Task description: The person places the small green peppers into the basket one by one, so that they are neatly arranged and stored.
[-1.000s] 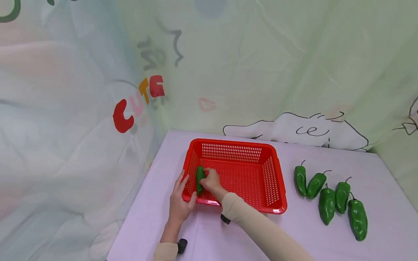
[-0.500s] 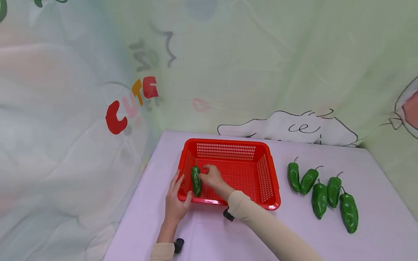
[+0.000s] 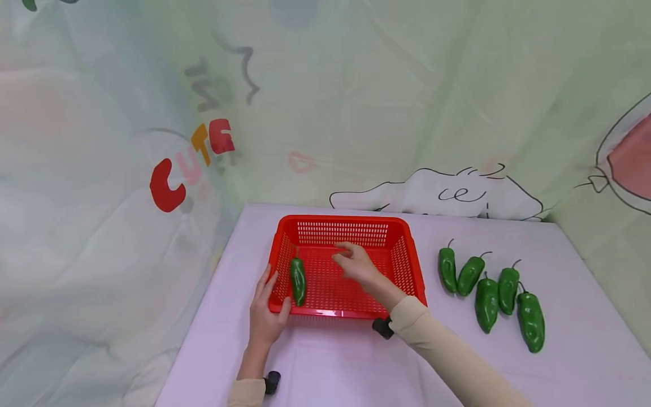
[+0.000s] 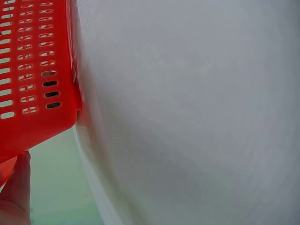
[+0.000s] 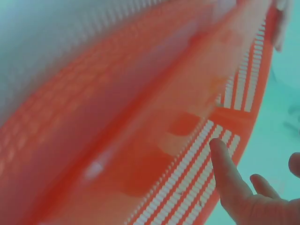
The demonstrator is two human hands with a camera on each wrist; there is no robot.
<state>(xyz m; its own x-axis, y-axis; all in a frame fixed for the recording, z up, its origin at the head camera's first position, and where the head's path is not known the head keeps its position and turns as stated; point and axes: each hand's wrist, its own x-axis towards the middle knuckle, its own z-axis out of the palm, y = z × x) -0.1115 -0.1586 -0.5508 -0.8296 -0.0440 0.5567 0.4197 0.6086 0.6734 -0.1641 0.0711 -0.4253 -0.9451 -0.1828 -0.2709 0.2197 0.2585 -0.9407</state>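
A red plastic basket (image 3: 351, 314) with slotted walls stands on the table. In it, along the left wall, lies one green pepper (image 3: 298, 281) with its stem pointing to the back. My left hand (image 3: 267, 316) holds the basket's front left corner, fingers along the left rim and thumb at the front rim. Over the basket's middle is my right hand (image 3: 358, 265), its fingers apart and holding nothing. The right wrist view shows the right hand (image 5: 253, 201) before the slotted wall. Only part of the left hand (image 4: 16, 197) appears in the left wrist view, against the basket (image 4: 42, 122).
Several more green peppers (image 3: 487, 305) lie in a loose group on the table (image 3: 351, 367), right of the basket. A printed curtain (image 3: 356, 102) hangs behind the table and along its left side.
My right hand has let go of the pepper and moved away to the right, leaving it lying in the basket. My left hand stays at the basket corner. The head view has shifted slightly.
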